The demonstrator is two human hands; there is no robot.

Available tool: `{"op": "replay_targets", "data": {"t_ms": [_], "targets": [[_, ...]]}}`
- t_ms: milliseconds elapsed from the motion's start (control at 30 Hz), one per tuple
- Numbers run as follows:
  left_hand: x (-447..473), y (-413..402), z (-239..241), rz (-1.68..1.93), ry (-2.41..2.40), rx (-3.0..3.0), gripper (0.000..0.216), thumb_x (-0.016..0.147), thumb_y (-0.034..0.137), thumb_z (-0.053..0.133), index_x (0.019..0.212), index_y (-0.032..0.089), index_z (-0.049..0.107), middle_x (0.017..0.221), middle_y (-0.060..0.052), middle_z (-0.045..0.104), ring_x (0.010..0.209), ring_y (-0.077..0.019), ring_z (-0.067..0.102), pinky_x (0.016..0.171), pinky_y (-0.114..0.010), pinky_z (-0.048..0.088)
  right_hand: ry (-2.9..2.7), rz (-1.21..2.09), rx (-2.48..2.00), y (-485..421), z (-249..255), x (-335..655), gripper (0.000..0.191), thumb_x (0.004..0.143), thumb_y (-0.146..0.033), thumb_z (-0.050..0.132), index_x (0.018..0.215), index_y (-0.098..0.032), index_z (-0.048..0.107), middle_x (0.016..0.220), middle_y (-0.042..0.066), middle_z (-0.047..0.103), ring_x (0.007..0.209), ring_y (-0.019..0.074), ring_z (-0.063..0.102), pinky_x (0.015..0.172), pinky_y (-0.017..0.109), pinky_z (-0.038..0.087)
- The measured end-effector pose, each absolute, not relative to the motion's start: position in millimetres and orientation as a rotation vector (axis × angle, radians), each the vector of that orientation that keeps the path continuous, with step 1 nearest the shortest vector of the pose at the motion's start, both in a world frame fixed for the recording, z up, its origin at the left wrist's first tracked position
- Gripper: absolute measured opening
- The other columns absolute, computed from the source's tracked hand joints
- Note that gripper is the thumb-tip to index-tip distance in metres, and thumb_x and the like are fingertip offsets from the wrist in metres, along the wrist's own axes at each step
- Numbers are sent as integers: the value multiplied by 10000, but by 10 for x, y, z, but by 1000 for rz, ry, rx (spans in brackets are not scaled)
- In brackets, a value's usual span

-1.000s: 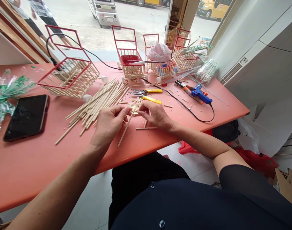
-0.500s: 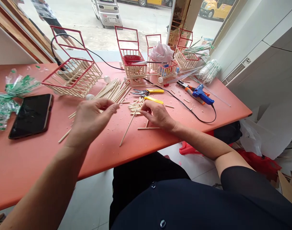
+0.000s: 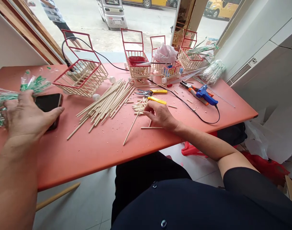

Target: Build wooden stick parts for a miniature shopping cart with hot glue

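Outside, bus lettering (image 3: 229, 5) illegible; left grip (image 3: 27, 115) wide over phone (image 3: 48, 101), right grip (image 3: 161, 115) curled, hold unclear.

Coral table (image 3: 83, 159), pale tan sticks (image 3: 107, 103), black phone (image 3: 48, 101), green-and-clear wrappers (image 3: 32, 83), red-and-tan carts (image 3: 139, 72), white wheels (image 3: 112, 80), yellow plier handles (image 3: 159, 91), blue glue gun (image 3: 206, 95), navy shirt (image 3: 196, 204)

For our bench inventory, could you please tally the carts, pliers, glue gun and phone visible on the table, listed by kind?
Carts: 4
Pliers: 2
Glue gun: 1
Phone: 1
Total: 8
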State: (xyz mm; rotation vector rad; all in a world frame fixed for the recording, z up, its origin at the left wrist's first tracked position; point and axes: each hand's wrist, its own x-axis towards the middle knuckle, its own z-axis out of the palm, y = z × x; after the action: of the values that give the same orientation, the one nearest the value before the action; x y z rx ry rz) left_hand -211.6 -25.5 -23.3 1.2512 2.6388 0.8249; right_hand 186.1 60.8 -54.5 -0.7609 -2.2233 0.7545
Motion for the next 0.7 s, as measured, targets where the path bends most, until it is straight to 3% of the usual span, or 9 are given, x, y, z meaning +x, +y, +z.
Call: {"op": "replay_targets", "data": {"t_ms": [67, 133, 467, 600, 700], "targets": [[-1978, -187, -143, 631, 2775, 1114, 1141, 608, 449, 920, 1631, 121, 534, 1710, -332, 461, 1578, -611, 440, 1308, -692, 348, -2229, 758, -770, 608, -546, 1859, 178, 988, -203, 660, 844, -220, 558, 840, 11, 628, 787, 174, 539, 783, 307, 428], [-1873, -144, -60, 550, 2808, 1072, 1177, 621, 394, 918, 1680, 116, 484, 1716, -342, 452, 1583, -599, 454, 1301, -657, 383, -2235, 756, -779, 607, -547, 1859, 185, 996, -210, 662, 843, -220, 558, 844, 13, 633, 795, 175, 544, 784, 308, 428], [-1898, -30, -90, 517, 2786, 981, 1223, 605, 428, 939, 1682, 109, 458, 1746, -347, 419, 1608, -621, 398, 1281, -763, 344, -2243, 736, -752, 615, -553, 1876, 178, 994, -203, 654, 843, -220, 560, 839, 11, 629, 780, 172, 537, 780, 310, 429], [-1826, -21, -63, 526, 2827, 905, 1237, 625, 461, 948, 1706, 139, 439, 1730, -338, 437, 1613, -577, 412, 1308, -712, 337, -2246, 726, -749, 616, -555, 1878, 182, 999, -211, 644, 840, -221, 555, 832, 9, 619, 775, 171, 534, 781, 309, 427], [-1771, -71, 29, 493, 2817, 885, 1340, 573, 532, 943, 1727, 116, 405, 1748, -351, 402, 1607, -604, 407, 1297, -709, 351, -2247, 723, -737, 620, -559, 1873, 180, 997, -213, 642, 841, -221, 553, 823, 7, 610, 771, 171, 529, 784, 312, 423]]}}
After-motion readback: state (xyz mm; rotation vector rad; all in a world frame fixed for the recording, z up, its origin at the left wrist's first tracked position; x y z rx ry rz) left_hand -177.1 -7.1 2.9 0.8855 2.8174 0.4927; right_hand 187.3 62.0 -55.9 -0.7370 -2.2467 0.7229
